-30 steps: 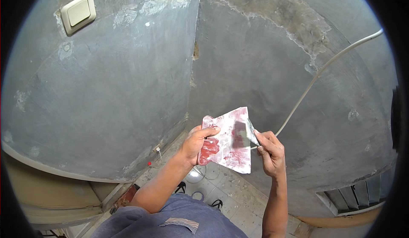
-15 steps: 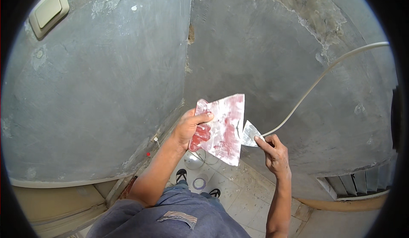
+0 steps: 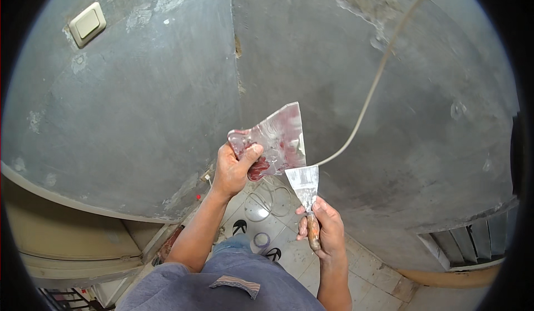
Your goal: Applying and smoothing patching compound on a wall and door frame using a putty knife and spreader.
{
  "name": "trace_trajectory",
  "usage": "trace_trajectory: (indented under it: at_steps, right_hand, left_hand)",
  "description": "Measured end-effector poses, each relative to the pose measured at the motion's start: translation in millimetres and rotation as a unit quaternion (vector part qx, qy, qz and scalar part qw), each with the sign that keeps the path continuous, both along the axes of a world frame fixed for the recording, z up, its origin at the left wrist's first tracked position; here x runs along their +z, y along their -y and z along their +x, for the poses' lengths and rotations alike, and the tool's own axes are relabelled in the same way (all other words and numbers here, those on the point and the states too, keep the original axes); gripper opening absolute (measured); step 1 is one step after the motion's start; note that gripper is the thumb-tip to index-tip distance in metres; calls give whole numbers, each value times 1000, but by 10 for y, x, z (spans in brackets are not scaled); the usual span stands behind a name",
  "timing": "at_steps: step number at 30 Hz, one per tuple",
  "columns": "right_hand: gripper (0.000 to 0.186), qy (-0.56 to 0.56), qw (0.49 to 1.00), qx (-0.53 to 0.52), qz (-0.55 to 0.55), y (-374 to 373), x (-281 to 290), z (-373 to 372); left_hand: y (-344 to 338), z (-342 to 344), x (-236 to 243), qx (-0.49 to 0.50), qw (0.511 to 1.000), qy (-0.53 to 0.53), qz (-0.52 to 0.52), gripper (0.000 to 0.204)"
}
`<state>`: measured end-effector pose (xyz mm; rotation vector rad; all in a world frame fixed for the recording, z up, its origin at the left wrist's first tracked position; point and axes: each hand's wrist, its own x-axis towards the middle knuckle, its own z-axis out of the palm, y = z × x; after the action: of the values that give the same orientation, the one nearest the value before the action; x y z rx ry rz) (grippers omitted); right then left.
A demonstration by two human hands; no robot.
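Observation:
A broad red plastic spreader (image 3: pixel 278 138), smeared with white filler, is gripped at its handle end by my left hand (image 3: pixel 232 169). The thumb lies across its face and the wide edge points right. In my right hand (image 3: pixel 327 227) is a putty knife (image 3: pixel 305 186), its worn wooden handle held in closed fingers. White residue coats the knife's metal blade, which points up and away from me. The blade's broad end is right by the spreader's lower right corner; whether they touch I cannot tell.
Grey plastered walls meet at a corner ahead, with a light switch (image 3: pixel 88 24) on the left one. A pale cable (image 3: pixel 370 83) curves down on the right. On the tiled floor lie coiled cable (image 3: pixel 267 202) and a roll of tape (image 3: pixel 261 240) between my feet. A louvred opening (image 3: pixel 470 244) is at lower right.
My right hand has moved left and turned, so the putty knife's handle now shows and its blade points upward. The spreader has shifted left and up, tilting more. The view has shifted too.

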<state>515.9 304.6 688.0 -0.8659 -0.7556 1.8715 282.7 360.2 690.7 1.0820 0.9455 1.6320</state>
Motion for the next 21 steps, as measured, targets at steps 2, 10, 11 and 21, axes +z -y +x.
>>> trace_trajectory:
  at_steps: [2, 10, 11, 21]
  right_hand:
    - [32, -14, 1000, -12, -13, 10, -29, 89]
    - [34, -60, 996, 34, -64, -38, 12, 316]
    - [34, -76, 994, 36, -70, -52, 35, 306]
    - [30, -96, 994, 50, -29, -457, 418, -247]
  left_hand:
    - [124, 124, -50, 23, 996, -61, 61, 24]
    - [184, 203, -128, -103, 936, -279, 188, 36]
    - [147, 169, -142, -107, 936, -277, 190, 36]
    - [-370, -676, -286, -66, 899, -369, 226, 35]
